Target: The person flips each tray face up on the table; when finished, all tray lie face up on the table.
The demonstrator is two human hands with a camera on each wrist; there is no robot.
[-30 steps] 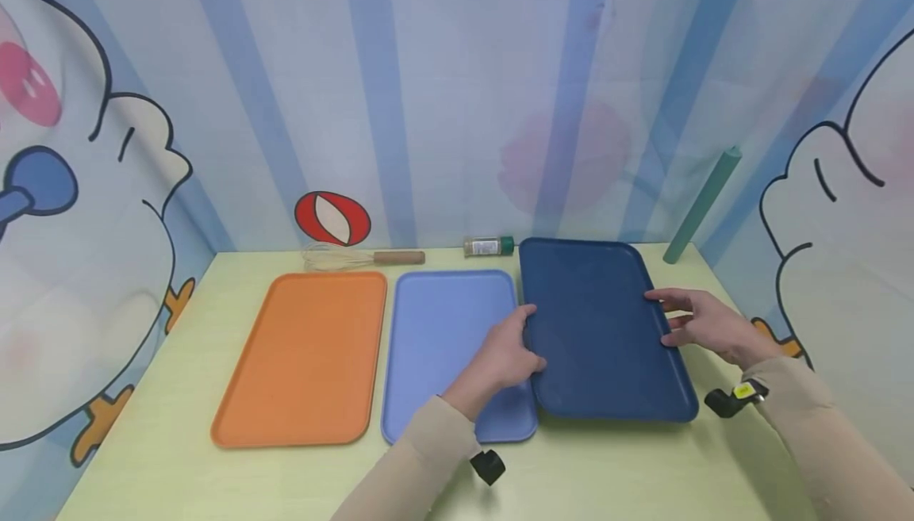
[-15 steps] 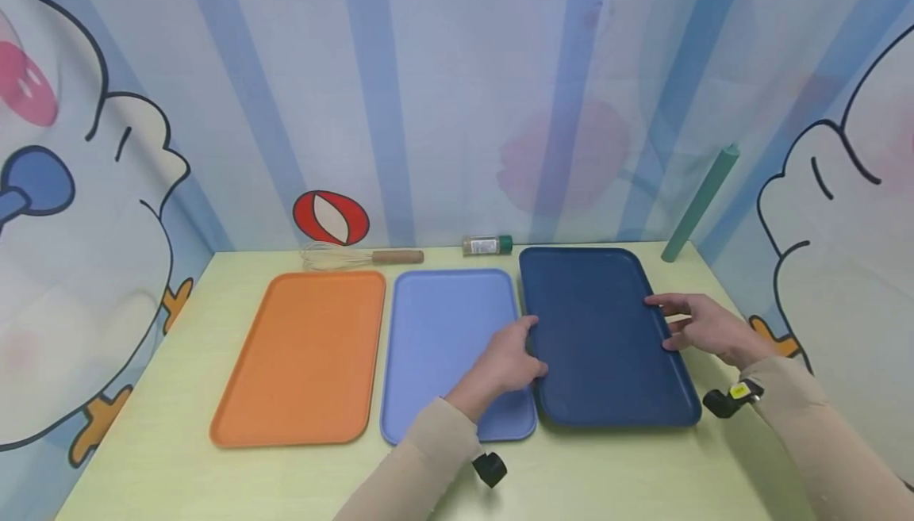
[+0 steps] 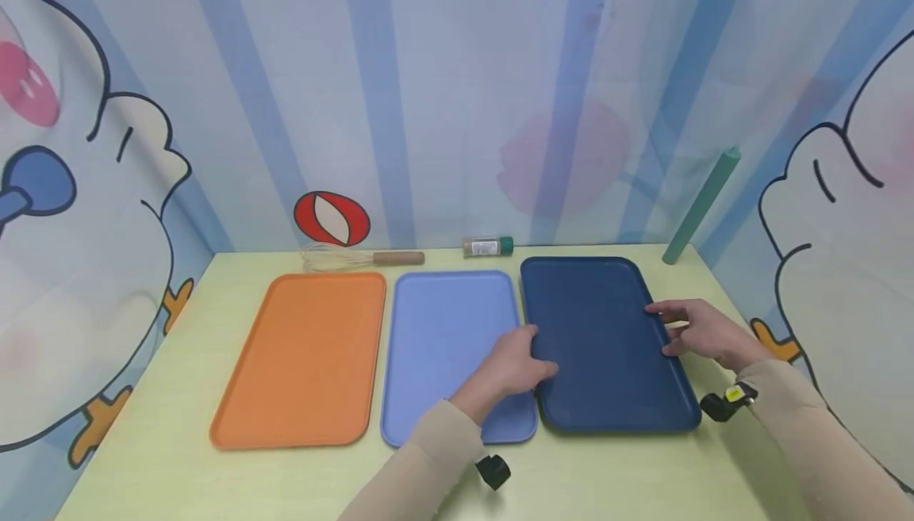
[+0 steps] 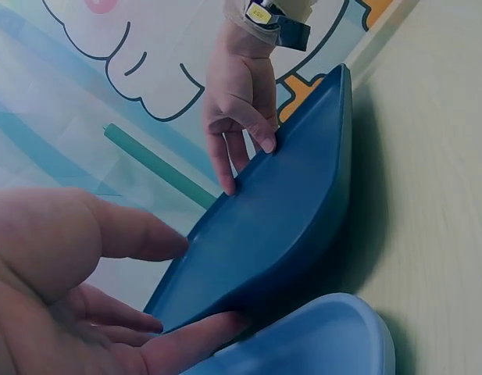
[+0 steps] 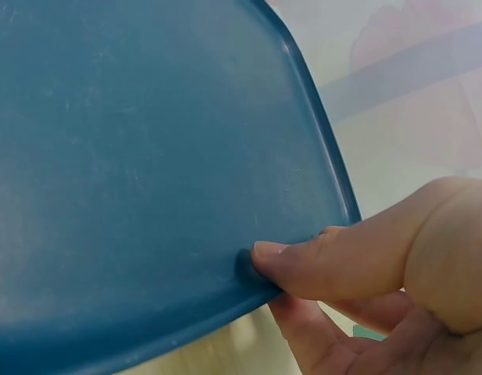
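Note:
A dark blue tray (image 3: pixel 596 346) lies between both hands, right of a light blue tray (image 3: pixel 450 331). My left hand (image 3: pixel 510 362) holds its left rim, with the thumb reaching over the edge. The right hand (image 3: pixel 703 335) pinches the opposite rim. In the right wrist view, the right thumb (image 5: pixel 326 262) presses on top of the rim while fingers go beneath. From the left wrist, the dark tray (image 4: pixel 264 211) shows a shadow along its near side; whether its underside fully touches the table cannot be told.
An orange tray (image 3: pixel 303 358) lies at the left. Along the back of the table (image 3: pixel 607 473) are a whisk (image 3: pixel 364 258) and a spice jar (image 3: pixel 488 247) on its side. A green stick-like cylinder (image 3: pixel 703 204) stands leaning at the back right, near the printed backdrop.
Both hands have brought the dark blue tray down and slightly toward the person, and its far edge now sits lower in view. The other trays have stayed put.

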